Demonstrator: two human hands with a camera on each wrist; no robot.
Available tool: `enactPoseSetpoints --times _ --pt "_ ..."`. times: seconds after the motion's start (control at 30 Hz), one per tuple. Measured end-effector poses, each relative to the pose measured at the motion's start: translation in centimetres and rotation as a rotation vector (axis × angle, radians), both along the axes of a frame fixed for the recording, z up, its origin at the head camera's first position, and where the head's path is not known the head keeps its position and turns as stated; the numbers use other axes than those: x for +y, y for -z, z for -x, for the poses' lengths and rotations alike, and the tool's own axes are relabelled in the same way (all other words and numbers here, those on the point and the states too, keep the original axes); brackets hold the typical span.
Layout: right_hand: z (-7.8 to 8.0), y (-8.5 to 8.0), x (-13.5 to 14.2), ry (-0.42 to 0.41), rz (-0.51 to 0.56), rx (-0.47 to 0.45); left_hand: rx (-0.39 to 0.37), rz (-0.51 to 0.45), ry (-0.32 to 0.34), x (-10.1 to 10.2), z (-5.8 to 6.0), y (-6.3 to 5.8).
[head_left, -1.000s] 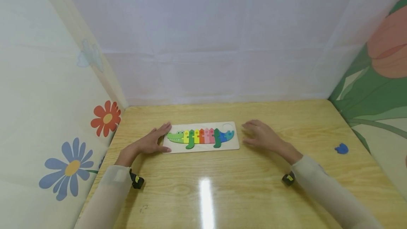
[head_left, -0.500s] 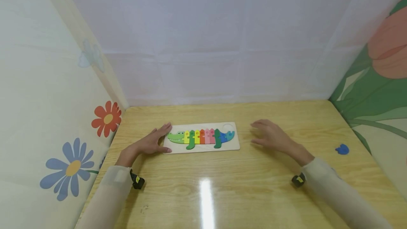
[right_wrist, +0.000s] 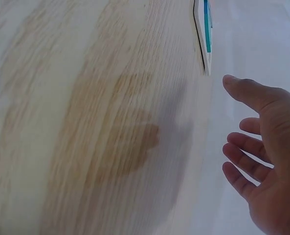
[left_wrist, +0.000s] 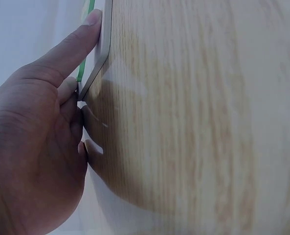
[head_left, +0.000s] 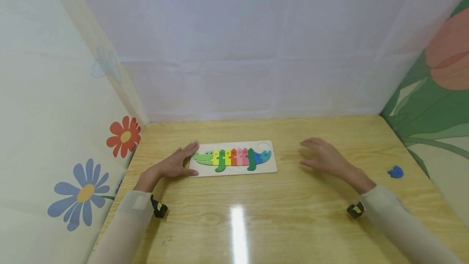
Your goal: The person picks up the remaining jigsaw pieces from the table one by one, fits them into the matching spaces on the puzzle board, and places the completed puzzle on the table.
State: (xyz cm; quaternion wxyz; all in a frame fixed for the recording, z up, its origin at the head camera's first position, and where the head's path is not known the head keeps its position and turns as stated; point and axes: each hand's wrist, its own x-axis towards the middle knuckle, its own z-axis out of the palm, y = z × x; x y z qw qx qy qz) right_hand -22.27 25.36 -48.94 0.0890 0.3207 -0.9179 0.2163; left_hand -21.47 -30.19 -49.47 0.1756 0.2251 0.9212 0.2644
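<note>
My left hand (head_left: 174, 163) rests at the left end of a crocodile puzzle board (head_left: 234, 171). Its thumb touches the near corner and its outstretched fingers the far corner. In the left wrist view the thumb (left_wrist: 71, 51) lies along the pale edge of the board. The board carries a wooden crocodile (head_left: 203, 158) with green, yellow, red, pink and blue segments. Its upper right corner shows a bare curved outline. To the right of the board, my right hand (head_left: 326, 158) hovers with relaxed fingers, holding nothing; the right wrist view shows its palm (right_wrist: 277, 161) empty.
A small loose blue puzzle piece (head_left: 395, 172) lies on the wooden table (head_left: 293, 215), farther right than my right hand. A white cloth wall (head_left: 253, 52) rises behind the table. Flower-printed cloths stand at both sides.
My right hand has moved steadily to the right, away from the board and nearer the blue piece. The left hand and the board stay as they were.
</note>
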Motion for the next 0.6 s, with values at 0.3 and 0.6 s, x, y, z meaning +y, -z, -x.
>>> enactPoseSetpoints --times 0.3,0.6 --pt "-0.7 -0.4 1.5 0.010 0.031 0.022 0.003 -0.001 0.001 0.1 0.0 -0.1" --pt "-1.3 -0.8 3.0 0.019 0.050 0.064 -0.005 -0.003 -0.012 0.0 0.0 0.0"
